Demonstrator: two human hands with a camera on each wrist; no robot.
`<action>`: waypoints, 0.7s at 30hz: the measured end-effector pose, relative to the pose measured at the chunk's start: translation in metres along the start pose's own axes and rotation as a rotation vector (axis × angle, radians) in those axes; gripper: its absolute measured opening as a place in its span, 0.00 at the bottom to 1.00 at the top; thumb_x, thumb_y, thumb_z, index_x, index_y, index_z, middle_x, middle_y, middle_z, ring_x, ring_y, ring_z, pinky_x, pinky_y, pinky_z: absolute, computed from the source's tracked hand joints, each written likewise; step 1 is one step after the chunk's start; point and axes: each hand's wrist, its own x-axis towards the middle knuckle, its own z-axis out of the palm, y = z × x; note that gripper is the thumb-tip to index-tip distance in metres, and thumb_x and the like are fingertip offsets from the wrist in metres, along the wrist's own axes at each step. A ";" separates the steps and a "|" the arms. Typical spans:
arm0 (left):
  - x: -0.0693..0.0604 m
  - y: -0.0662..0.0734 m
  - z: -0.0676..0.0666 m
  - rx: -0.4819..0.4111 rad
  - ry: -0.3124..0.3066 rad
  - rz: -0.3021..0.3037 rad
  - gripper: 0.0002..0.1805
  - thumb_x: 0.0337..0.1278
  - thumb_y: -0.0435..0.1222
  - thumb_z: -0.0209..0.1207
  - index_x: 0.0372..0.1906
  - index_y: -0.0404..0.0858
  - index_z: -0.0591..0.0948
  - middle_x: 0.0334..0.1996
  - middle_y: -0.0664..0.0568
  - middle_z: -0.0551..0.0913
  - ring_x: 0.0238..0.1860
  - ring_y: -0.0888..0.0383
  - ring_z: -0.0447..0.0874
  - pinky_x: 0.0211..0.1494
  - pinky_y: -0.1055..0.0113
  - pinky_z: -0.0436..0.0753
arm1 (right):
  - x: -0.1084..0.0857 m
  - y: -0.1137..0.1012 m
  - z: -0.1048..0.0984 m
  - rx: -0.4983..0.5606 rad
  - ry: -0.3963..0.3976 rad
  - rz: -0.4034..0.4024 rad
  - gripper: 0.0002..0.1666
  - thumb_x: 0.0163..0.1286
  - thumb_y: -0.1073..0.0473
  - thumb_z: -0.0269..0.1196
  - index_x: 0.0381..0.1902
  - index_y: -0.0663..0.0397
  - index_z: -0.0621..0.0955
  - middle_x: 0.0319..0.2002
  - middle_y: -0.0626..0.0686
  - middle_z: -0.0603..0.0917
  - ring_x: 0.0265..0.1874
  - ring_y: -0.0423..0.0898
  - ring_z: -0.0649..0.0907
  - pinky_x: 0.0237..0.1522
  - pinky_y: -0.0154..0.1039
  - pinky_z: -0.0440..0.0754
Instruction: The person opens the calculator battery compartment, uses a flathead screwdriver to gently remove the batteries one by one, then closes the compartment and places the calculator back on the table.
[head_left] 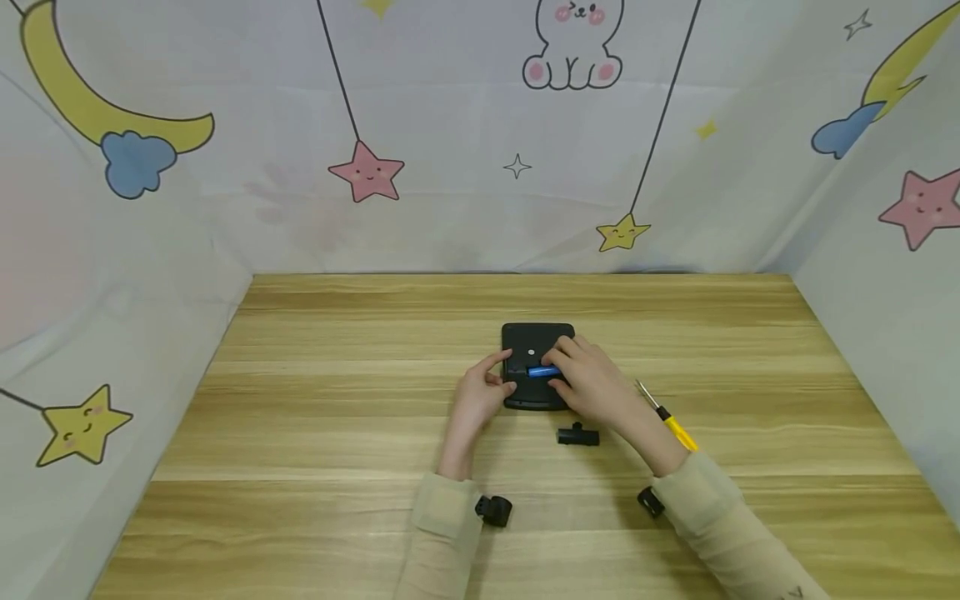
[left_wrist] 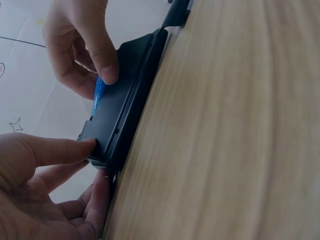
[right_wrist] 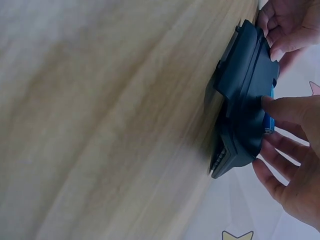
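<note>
"Black plastic is showing on the table (head_left: 337,417). What is lying there?"

"A device (head_left: 536,395), back up, its front hiding against the wood. In the right wrist view small ridges or keys are peeping out along one edge, too blurred to tell which."

"Is its slot (head_left: 519,372) holding anything?"

"A blue battery (head_left: 542,372) is lying along it. The 3 o'clock end is hiding behind fingers in the head view, and I'm not managing to tell whether it is sitting fully in. The slot's 9 o'clock end is showing bare."

"And the hands?"

"The left hand (head_left: 478,402) is gripping the device's 9 o'clock edge, thumb on the back. The right hand (head_left: 596,383), at 4 o'clock, is pinching the battery between thumb and fingers."

"What is lying around them?"

"A black piece (head_left: 578,437) is resting just off the device at 5 o'clock. A screwdriver (head_left: 666,417) is lying towards 4 o'clock, tip pointing to 11; its yellow handle is meeting the right sleeve (head_left: 697,492), which may be covering the end."
</note>
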 end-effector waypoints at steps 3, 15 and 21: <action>0.000 -0.001 0.000 0.006 0.000 0.006 0.29 0.53 0.30 0.64 0.62 0.50 0.77 0.32 0.48 0.77 0.29 0.57 0.72 0.28 0.70 0.70 | 0.003 0.000 0.000 -0.010 -0.003 -0.004 0.12 0.61 0.58 0.68 0.43 0.53 0.82 0.40 0.51 0.77 0.38 0.47 0.73 0.41 0.41 0.74; 0.000 0.000 0.001 0.001 0.004 0.001 0.28 0.53 0.30 0.64 0.61 0.51 0.78 0.32 0.49 0.77 0.29 0.57 0.71 0.28 0.71 0.70 | 0.009 0.002 0.001 -0.043 -0.004 -0.028 0.09 0.59 0.60 0.69 0.37 0.53 0.80 0.35 0.50 0.77 0.32 0.45 0.72 0.36 0.40 0.73; 0.000 0.000 0.001 -0.006 0.004 0.003 0.28 0.53 0.30 0.64 0.61 0.50 0.78 0.32 0.48 0.77 0.29 0.57 0.71 0.28 0.71 0.70 | 0.009 0.000 0.002 -0.047 -0.021 -0.009 0.10 0.60 0.60 0.68 0.39 0.52 0.80 0.37 0.50 0.78 0.35 0.46 0.73 0.38 0.43 0.75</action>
